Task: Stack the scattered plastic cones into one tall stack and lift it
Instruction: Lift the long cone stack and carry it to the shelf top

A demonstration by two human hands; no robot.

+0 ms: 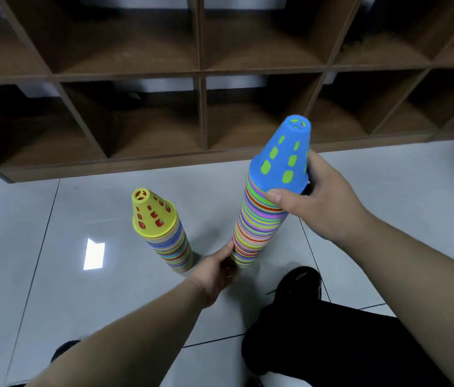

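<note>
Both hands are on the tall stack (259, 219) of striped, many-coloured cones, and it is leaning, top tipped away to the right, towards the shelf (200, 74). The right hand (317, 202) grips high up: its thumb lies across the near side just under the rim of the blue cone (281, 160) that caps the stack, and its fingers wrap round the far side. Down low, the left hand (217, 269) has its fingers curled in against the bottom rims, holding the base from the left. Whether that base touches the floor (108, 191) or sits just clear of it, I cannot tell, as the hand covers it. Just beside it to the left stands the short stack (172, 247), upright on the floor on its own with no hand on it, topped by a yellow cone (153, 213) with red showing through its holes (green shows through the blue one's). Both stacks sit mid-floor, a little out from the far edge where the tiles meet the foot of the wooden shelf. A black shoe (298, 286) is planted on the tiles near the tall stack's base, on its right. A bright patch of light (94, 254) glares off the tile left of the short stack.
</note>
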